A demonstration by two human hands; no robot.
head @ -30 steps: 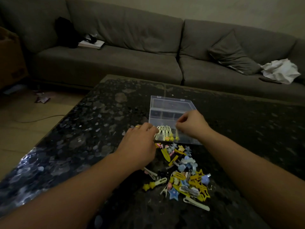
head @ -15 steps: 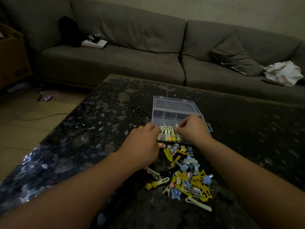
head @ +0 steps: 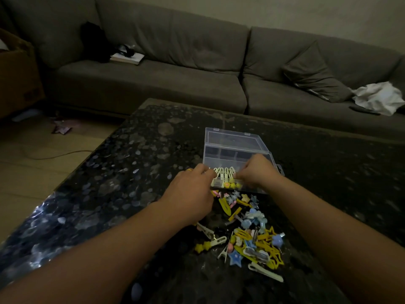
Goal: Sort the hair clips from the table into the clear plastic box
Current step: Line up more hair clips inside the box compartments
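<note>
- Both hands, left [head: 192, 194] and right [head: 257, 172], pinch the row of cream clips [head: 224, 175] at the box's [head: 232, 148] near edge.
- The loose clip pile [head: 249, 235] lies just in front on the dark worktop [head: 131, 172].

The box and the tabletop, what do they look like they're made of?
Box: clear, glossy hard plastic, likely; the dark table shows through its walls and lid. Tabletop: dark polished stone or a lookalike, with pale speckles and a shiny reflection at its near left corner.
</note>
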